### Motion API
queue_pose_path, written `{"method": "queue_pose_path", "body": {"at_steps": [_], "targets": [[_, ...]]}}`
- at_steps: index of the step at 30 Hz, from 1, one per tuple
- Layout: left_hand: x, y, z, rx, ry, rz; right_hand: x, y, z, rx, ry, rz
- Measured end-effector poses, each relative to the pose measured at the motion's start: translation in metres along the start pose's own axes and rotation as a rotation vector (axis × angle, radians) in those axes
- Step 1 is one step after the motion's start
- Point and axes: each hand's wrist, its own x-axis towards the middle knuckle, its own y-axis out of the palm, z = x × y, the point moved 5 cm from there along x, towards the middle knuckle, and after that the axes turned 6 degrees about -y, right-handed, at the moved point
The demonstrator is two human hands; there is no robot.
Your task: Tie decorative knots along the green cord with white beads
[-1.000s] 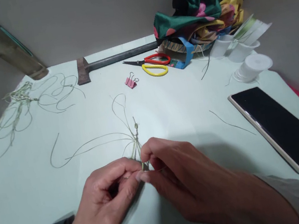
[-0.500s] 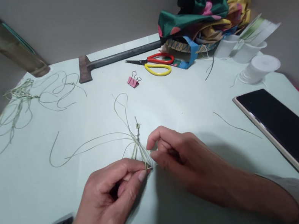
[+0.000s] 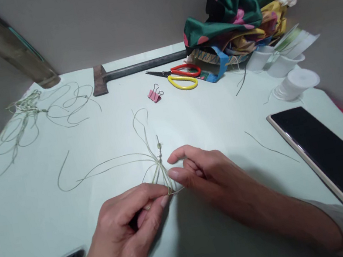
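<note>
Between the thumb and index finger of my left hand point(image 3: 135, 223) the gathered lower ends of thin green cords are pinched. The cords point(image 3: 162, 172) fan down from a small whitish knot point(image 3: 159, 153), with loops and loose ends spreading left and upward over the table. Just right of the bundle is my right hand point(image 3: 199, 170), its thumb and index finger apart with a gap between them. One strand runs from my left fingertips to beneath the right thumb; its end is hidden there.
Scissors point(image 3: 182, 77), a pink binder clip point(image 3: 155, 94) and a hammer point(image 3: 134, 69) lie behind. Tangled cord point(image 3: 26, 107) and a bottle point(image 3: 19, 53) are left. Thread spools point(image 3: 296, 84), a phone point(image 3: 331, 153) and a fabric pile point(image 3: 232, 20) are right.
My right thumb and index finger have spread a little apart beside the cords. My left hand keeps its pinch. The whole view has shifted slightly.
</note>
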Motion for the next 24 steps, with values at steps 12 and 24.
{"method": "queue_pose_path", "body": {"at_steps": [12,24], "targets": [[-0.005,0.002,0.01,-0.098,-0.148,-0.032,0.001,-0.003,-0.007,0.093,0.01,0.092],[-0.006,0.003,0.006,0.052,-0.028,0.074,0.03,-0.026,-0.014,0.043,-0.063,-0.065]]}}
